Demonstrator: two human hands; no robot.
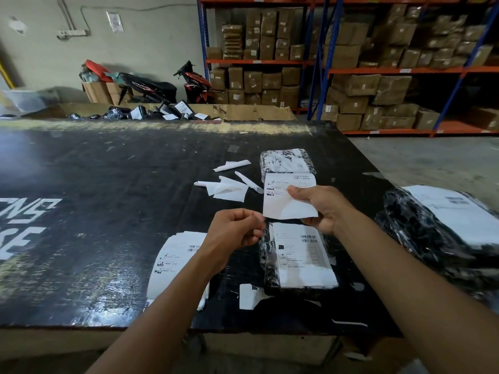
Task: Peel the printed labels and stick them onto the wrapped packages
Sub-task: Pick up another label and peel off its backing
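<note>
My right hand [321, 206] holds a white printed label [286, 197] by its right edge, in the air above the table. My left hand [237, 229] pinches that label's lower left corner. Directly below lies a black wrapped package [270, 268] with a label [302, 255] stuck on top. A second wrapped package [286, 160] lies farther back, beyond the held label. A stack of printed labels [175, 260] rests on the table under my left forearm.
Peeled backing strips [229, 184] lie scattered mid-table on the black tabletop [94, 211]. A pile of labelled black packages [437, 230] sits at the right edge. A cardboard bin with parcels [162, 113] stands behind the table; shelves of boxes [351, 76] fill the back right.
</note>
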